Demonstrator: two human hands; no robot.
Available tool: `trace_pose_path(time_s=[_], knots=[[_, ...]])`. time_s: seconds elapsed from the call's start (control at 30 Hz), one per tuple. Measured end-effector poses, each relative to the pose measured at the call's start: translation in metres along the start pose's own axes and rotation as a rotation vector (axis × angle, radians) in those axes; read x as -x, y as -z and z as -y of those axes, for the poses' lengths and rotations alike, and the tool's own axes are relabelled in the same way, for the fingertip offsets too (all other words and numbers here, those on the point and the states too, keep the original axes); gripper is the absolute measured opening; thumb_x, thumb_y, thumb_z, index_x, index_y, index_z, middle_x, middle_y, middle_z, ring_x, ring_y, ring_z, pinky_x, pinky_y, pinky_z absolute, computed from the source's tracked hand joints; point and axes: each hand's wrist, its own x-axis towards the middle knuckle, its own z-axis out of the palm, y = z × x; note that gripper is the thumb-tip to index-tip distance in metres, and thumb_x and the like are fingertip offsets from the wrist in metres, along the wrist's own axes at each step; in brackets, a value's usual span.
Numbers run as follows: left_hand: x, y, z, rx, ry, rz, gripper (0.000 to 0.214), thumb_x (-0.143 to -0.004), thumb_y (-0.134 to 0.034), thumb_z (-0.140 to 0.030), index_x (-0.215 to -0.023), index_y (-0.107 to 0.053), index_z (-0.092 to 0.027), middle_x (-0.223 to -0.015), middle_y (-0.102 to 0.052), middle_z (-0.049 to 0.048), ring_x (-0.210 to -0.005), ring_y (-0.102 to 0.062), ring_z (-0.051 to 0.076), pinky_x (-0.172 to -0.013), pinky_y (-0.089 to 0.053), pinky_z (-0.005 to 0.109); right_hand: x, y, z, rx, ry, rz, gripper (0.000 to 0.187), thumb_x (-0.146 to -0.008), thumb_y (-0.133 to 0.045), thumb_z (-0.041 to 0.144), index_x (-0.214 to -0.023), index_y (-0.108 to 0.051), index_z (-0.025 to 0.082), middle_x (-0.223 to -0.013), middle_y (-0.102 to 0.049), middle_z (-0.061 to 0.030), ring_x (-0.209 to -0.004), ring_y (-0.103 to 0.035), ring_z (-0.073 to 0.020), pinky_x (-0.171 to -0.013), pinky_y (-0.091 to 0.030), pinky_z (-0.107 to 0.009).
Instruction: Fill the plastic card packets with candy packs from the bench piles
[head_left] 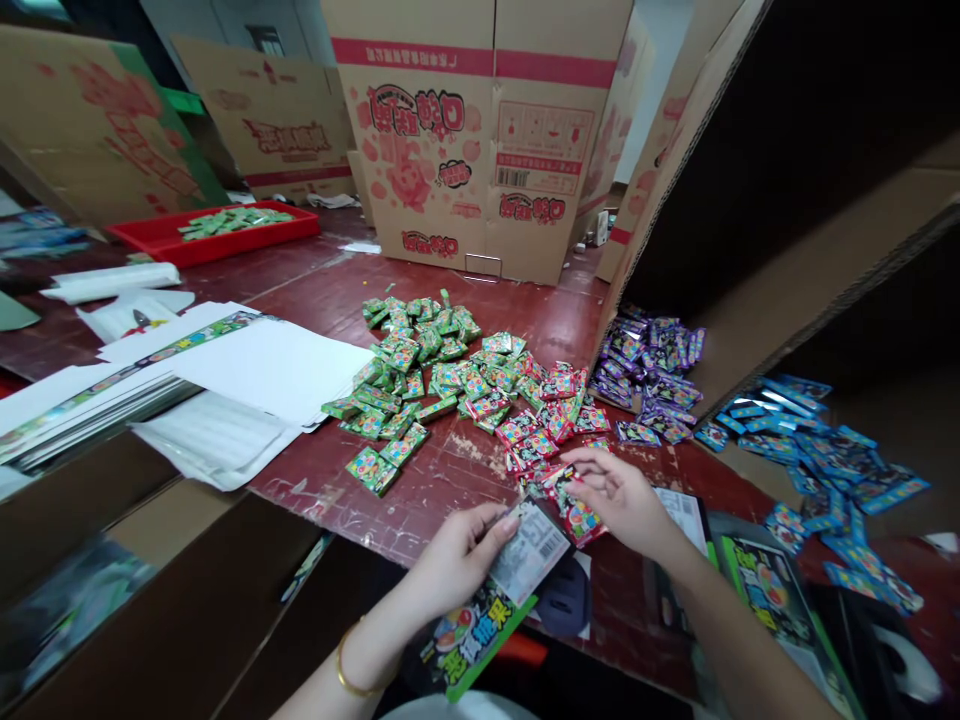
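Observation:
My left hand [459, 556] is closed on a flat printed packaging bag [501, 590] with a barcode side up and a green end toward me. My right hand [621, 497] pinches a small red candy packet [579, 517] right beside the bag's upper edge. Just beyond my hands lie heaps of small packets on the dark red table [450, 470]: green ones [409, 365], red ones [544, 415], purple ones [651, 372] and blue ones [825, 455] on the right.
White sheets and flat printed cartons [225, 375] lie left. A red tray [217, 232] with green packets stands at the back left. Large cardboard boxes [480, 130] wall the back and right. More printed bags [772, 590] lie beside my right forearm.

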Motion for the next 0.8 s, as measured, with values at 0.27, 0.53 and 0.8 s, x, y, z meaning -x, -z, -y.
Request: trace_pose_path(time_s=[0.27, 0.53, 0.8], knots=[[-0.004, 0.003, -0.014, 0.025, -0.015, 0.048, 0.040, -0.090, -0.047, -0.046, -0.107, -0.065, -0.015, -0.091, -0.069, 0.0066, -0.081, -0.060, 0.020, -0.070, -0.045, 0.026, 0.003, -0.005, 0.007, -0.083, 0.051, -0.067, 0.030, -0.076, -0.071, 0.039, -0.097, -0.060, 0.020, -0.086, -0.065, -0.0040, -0.073, -0.063, -0.0151, -0.067, -0.052, -0.026], [-0.006, -0.003, -0.001, -0.053, -0.020, 0.035, 0.044, -0.089, -0.044, -0.050, -0.091, -0.067, -0.012, -0.077, -0.064, 0.0041, -0.066, -0.053, 0.015, -0.060, -0.041, 0.023, 0.001, 0.005, 0.003, 0.025, -0.092, 0.038, 0.031, -0.067, -0.076, 0.041, -0.087, -0.072, 0.017, -0.085, -0.073, -0.0076, -0.074, -0.068, -0.0218, -0.071, -0.056, -0.035], [0.003, 0.001, -0.005, -0.213, -0.078, 0.015, 0.042, -0.089, -0.045, -0.048, -0.076, -0.065, -0.013, -0.063, -0.054, -0.0009, -0.056, -0.041, 0.011, -0.050, -0.032, 0.021, -0.006, -0.002, 0.026, 0.244, -0.041, 0.275, 0.007, -0.073, -0.068, 0.025, -0.075, -0.074, 0.021, -0.068, -0.068, -0.0028, -0.058, -0.059, -0.0161, -0.051, -0.047, -0.026]])
